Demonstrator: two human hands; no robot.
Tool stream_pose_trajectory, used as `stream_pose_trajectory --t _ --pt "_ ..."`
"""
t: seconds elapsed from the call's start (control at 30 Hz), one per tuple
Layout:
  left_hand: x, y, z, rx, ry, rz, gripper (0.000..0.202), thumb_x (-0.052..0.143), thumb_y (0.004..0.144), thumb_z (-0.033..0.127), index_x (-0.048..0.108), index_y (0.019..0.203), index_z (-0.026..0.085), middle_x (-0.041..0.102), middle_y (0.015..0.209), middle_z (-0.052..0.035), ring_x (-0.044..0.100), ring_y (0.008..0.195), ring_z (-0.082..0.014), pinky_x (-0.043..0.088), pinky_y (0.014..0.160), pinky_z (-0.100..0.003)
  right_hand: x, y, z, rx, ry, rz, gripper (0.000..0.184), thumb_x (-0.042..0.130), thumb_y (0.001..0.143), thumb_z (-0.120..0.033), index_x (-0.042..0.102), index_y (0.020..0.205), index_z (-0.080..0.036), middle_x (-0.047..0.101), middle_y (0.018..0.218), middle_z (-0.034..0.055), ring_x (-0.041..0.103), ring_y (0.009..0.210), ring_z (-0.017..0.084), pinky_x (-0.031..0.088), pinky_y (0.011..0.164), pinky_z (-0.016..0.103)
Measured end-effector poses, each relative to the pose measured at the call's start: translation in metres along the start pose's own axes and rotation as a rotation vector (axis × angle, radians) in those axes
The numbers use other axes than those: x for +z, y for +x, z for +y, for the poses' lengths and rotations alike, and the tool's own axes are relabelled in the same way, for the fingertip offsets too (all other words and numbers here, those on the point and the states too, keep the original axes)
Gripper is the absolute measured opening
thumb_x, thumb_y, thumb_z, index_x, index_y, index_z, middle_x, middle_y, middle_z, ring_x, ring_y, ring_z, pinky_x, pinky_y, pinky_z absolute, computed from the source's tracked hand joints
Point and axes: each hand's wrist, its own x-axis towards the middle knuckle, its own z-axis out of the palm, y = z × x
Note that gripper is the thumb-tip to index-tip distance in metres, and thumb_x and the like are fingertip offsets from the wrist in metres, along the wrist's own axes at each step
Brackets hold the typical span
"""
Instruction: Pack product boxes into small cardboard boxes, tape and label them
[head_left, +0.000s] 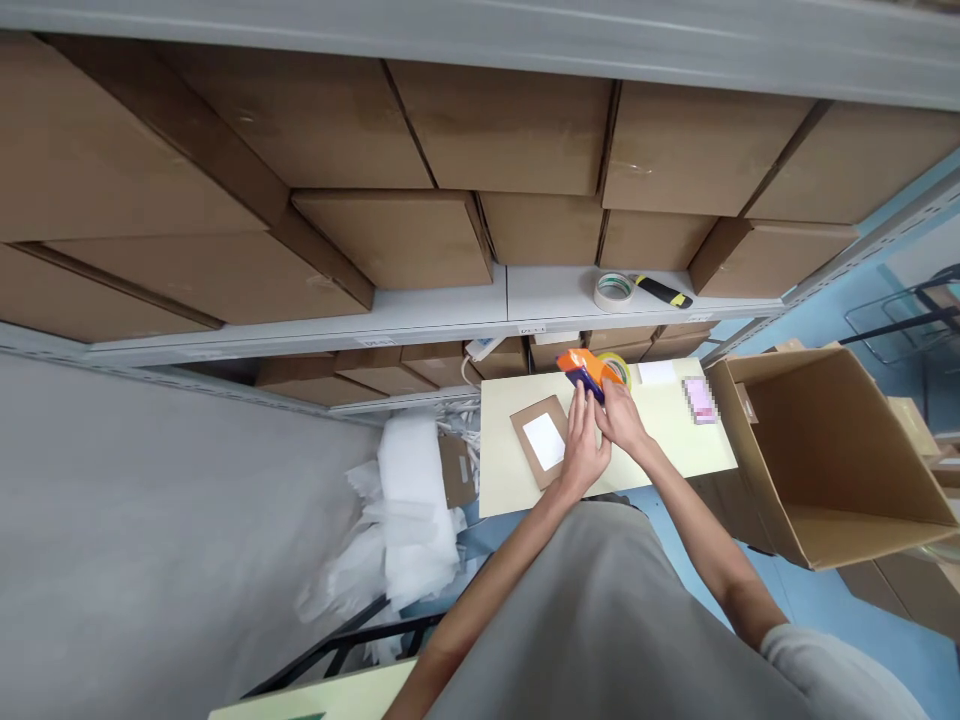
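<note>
Both hands are on an orange and dark-blue object, shiny and small, above the far part of a pale yellow table. Its exact kind is hard to make out. My left hand meets its near, blue side with the fingers stretched forward along it. From the right, my right hand grips it, with the thumb side toward the left hand. A flat brown cardboard box with a white label lies just left of my left hand. Partly hidden behind the orange object is a yellow tape roll.
A large open cardboard box stands right of the table. Shelves with many cartons run across in front; a white tape roll and a black-yellow utility knife lie there. White wrapping material is at the left.
</note>
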Motion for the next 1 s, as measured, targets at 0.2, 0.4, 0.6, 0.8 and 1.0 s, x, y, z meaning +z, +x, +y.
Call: stream_pose_trajectory --t 0.2,0.4,0.6,0.8,1.0 --pt "-0.016 0.096 -0.009 -0.047 -0.005 0.239 0.112 0.060 0.099 0.010 -0.003 0.188 0.032 -0.018 0.194 -0.0056 -0.003 0.182 -0.0331 0.016 0.149 -0.058 -0.039 0.118 -0.041 -0.245 -0.089 0.015 0.039 0.043 0.116 -0.032 0.056 0.147 -0.013 0.068 0.144 0.0263 0.068 0.129 0.039 0.053 0.118 0.060" --pt "-0.042 0.179 -0.052 -0.181 -0.038 0.225 0.103 0.063 0.095 0.014 0.018 0.187 0.021 -0.003 0.196 -0.0114 0.009 0.182 -0.0328 0.018 0.149 -0.052 -0.054 0.220 -0.062 -0.241 -0.236 -0.199 0.043 0.045 0.112 -0.022 0.059 0.147 -0.001 0.072 0.145 0.0314 0.070 0.132 0.041 0.051 0.121 0.056" --pt "-0.038 0.141 -0.063 -0.291 -0.014 0.154 0.091 0.059 0.102 0.020 0.026 0.186 0.023 0.018 0.195 -0.0071 0.019 0.181 -0.0292 0.020 0.150 -0.050 -0.041 0.252 -0.055 -0.239 -0.227 -0.219 0.057 0.054 0.108 -0.018 0.054 0.159 0.008 0.063 0.160 0.0365 0.057 0.154 0.046 0.035 0.138 0.063" --pt "-0.026 0.008 -0.079 -0.593 0.021 0.157 0.084 0.065 0.107 0.035 0.033 0.184 0.022 0.028 0.193 -0.0095 0.024 0.180 -0.0299 0.019 0.150 -0.048 -0.012 0.209 -0.031 -0.340 -0.068 -0.026 0.082 0.022 0.124 -0.054 0.017 0.182 0.003 0.026 0.188 0.0284 0.019 0.178 0.047 0.006 0.146 0.069" --pt "-0.029 -0.112 -0.079 -1.013 0.120 0.187 0.094 0.072 0.105 0.055 0.036 0.180 0.012 0.033 0.190 -0.0201 0.026 0.180 -0.0331 0.017 0.149 -0.045 0.078 0.016 0.064 0.020 0.292 -0.191 0.087 0.005 0.118 -0.071 0.020 0.186 -0.019 0.032 0.190 0.0183 0.024 0.179 0.041 0.019 0.144 0.074"
